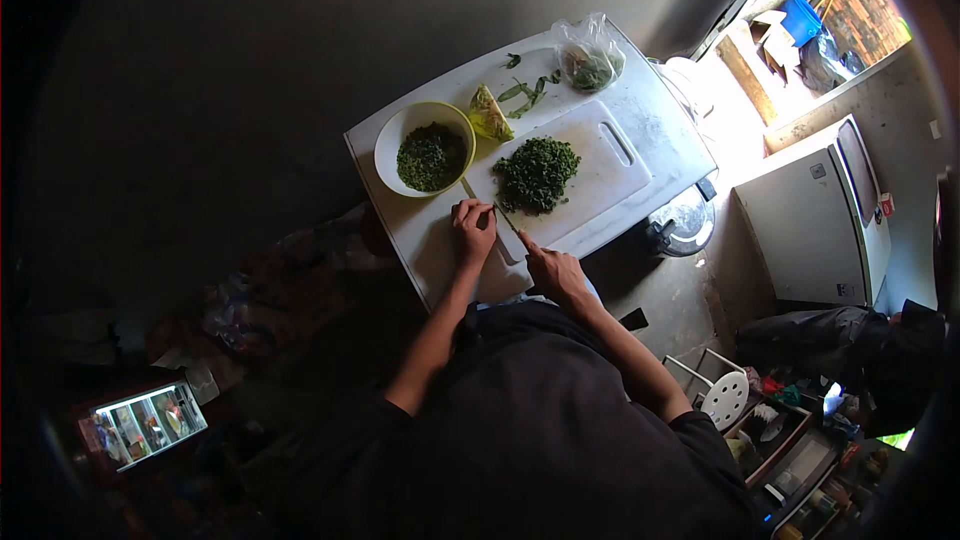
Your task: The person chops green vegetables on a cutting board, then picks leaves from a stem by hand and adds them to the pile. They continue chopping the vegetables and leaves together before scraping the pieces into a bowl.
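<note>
On the white cutting board (615, 180) lies a heap of chopped greens (537, 175). My right hand (553, 270) is closed round a knife (507, 220), whose blade points up and left toward my left hand. At the board's left edge, my left hand (474, 228) is closed, its fingers bent together near the knife tip; what they hold is too small to name. A white bowl (391, 147) with more chopped greens (432, 157) stands beyond my left hand. Beside it is a yellow-green packet (488, 115).
The white table (440, 80) also bears loose green leaves (522, 93) and a clear plastic bag (590, 55) at the far side. A lidded pot (685, 222) is beyond the table's right edge, near a small white fridge (805, 215). A white stool (725, 398) stands lower right.
</note>
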### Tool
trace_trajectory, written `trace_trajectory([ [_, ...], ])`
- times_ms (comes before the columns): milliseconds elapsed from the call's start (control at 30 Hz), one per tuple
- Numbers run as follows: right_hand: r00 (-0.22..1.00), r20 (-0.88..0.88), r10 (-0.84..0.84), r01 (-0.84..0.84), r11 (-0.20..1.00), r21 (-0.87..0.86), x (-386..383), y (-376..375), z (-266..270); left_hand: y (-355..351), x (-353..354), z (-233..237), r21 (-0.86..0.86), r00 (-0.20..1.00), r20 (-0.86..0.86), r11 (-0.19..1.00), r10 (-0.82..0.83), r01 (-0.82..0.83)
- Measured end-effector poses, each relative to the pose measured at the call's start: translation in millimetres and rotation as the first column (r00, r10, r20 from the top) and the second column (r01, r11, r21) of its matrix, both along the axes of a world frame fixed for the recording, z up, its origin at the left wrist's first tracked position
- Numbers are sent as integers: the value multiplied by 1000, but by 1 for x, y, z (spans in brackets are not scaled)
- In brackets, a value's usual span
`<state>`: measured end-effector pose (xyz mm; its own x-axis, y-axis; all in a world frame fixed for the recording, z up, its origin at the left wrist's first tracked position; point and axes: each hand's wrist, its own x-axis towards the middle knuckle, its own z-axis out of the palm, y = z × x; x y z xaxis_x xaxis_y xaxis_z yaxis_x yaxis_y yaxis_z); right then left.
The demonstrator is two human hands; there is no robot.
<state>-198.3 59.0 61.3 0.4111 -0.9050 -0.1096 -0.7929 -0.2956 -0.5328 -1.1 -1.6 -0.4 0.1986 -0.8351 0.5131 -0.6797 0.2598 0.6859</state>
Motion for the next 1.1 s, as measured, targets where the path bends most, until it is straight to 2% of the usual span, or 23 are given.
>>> trace_trajectory([
  [600, 997, -73, 13, -11, 999, 30, 13, -8, -14, 1, 1, -5, 29, 1000, -10, 1000, 13, -12],
  [900, 997, -75, 33, -35, 999, -32, -2, 2, -12, 5, -2, 12, 87, 990, 136, 995, 43, -55],
  [1100, 994, -98, -51, 49, 999, -19, -1, -5, -11, 3, -1, 11, 74, 982, 188, 997, 3, -17],
])
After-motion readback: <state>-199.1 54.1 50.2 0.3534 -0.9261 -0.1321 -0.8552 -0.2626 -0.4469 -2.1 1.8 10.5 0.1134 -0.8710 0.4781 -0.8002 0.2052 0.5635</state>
